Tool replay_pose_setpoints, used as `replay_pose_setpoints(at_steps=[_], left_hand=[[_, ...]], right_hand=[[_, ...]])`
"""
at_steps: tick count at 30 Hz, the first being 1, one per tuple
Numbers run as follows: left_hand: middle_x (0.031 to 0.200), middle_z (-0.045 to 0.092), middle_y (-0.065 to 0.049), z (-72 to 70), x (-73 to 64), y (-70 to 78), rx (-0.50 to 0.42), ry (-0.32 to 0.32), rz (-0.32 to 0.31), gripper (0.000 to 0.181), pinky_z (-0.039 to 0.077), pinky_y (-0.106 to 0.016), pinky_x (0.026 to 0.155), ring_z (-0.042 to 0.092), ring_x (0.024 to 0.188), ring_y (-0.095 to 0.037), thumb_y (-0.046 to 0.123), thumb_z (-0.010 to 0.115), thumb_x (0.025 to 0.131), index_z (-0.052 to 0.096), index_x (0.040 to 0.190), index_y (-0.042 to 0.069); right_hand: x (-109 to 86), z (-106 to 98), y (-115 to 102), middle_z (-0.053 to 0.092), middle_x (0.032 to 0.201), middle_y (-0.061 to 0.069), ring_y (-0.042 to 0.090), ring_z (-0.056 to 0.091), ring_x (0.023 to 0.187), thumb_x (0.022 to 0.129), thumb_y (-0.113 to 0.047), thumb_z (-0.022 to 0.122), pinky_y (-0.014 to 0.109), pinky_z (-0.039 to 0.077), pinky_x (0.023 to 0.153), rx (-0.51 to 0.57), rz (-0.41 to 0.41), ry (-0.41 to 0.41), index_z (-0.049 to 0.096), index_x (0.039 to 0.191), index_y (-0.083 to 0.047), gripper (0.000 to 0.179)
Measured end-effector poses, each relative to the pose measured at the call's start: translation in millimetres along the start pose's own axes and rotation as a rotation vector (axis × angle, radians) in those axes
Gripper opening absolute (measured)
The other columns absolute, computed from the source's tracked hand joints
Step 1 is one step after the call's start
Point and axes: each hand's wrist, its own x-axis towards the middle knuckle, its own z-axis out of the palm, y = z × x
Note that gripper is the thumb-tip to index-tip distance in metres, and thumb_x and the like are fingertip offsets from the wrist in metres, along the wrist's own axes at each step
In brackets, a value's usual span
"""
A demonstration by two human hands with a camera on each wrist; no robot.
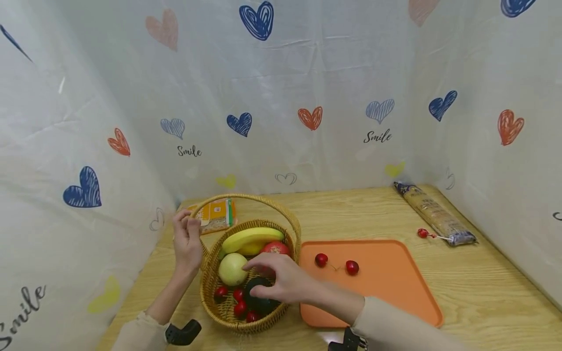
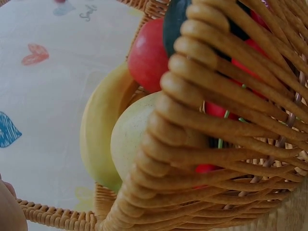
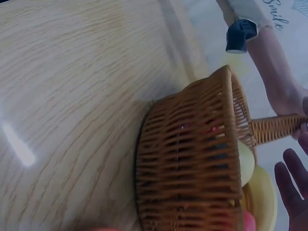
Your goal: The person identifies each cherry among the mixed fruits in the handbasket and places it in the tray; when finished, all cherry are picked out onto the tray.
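Observation:
A woven wicker basket (image 1: 246,326) holds yellow bananas (image 1: 250,236), a pale green round fruit (image 1: 232,269), a red fruit (image 1: 276,247), a dark green avocado-like fruit (image 1: 259,304) and several cherries (image 1: 240,309). My left hand (image 1: 188,243) grips the left side of the basket's arched handle (image 1: 259,197). Over the basket's opening hovers my right hand (image 1: 287,280), thumb and fingers apart and curved, overlapping the dark fruit in the head view. Those fingers (image 3: 288,183) are spread in the right wrist view, with nothing between them.
Right of the basket lies an orange tray (image 1: 386,287) with two cherries (image 1: 351,267) on it. A long clear package (image 1: 434,212) and a red lollipop (image 1: 423,233) are at the far right. An orange snack packet (image 1: 215,214) lies behind the basket; a heart-printed curtain (image 1: 281,73) encloses the table.

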Motion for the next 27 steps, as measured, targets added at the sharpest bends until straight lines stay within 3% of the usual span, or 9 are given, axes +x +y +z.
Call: replay_pose_setpoints(at_steps=[8, 17, 27], left_hand=[[0.076, 0.039, -0.017, -1.3, -1.3, -0.2, -0.006, 0.0, 0.002, 0.022, 0.025, -0.025, 0.044, 0.027, 0.051, -0.007, 0.008, 0.03, 0.104, 0.032, 0.117, -0.01], [0.072, 0.037, -0.015, 0.9, 0.5, -2.6, -0.027, -0.003, 0.066, 0.021, 0.026, -0.024, 0.048, 0.029, 0.054, -0.007, 0.005, 0.03, 0.103, 0.031, 0.115, -0.012], [0.071, 0.036, -0.014, 0.3, 0.5, -1.2, -0.026, -0.002, 0.062, 0.02, 0.025, -0.025, 0.048, 0.029, 0.054, -0.007, 0.004, 0.03, 0.103, 0.032, 0.114, -0.012]], right_hand=[[15.9, 23.0, 3.2, 0.064, 0.112, 0.006, 0.007, 0.06, 0.096, 0.086, -0.014, 0.069, 0.02, 0.047, 0.08, -0.002, -0.016, -0.067, 0.06, 0.119, -0.007, 0.035], [20.8, 33.2, 7.5, 0.064, 0.113, 0.001, 0.006, 0.06, 0.096, 0.087, -0.017, 0.069, 0.016, 0.045, 0.081, -0.108, 0.002, -0.124, 0.061, 0.12, -0.009, 0.035], [34.8, 43.7, 4.5, 0.061, 0.114, -0.008, 0.001, 0.056, 0.092, 0.087, -0.019, 0.068, 0.012, 0.042, 0.076, -0.212, 0.063, -0.201, 0.065, 0.119, -0.014, 0.033]])
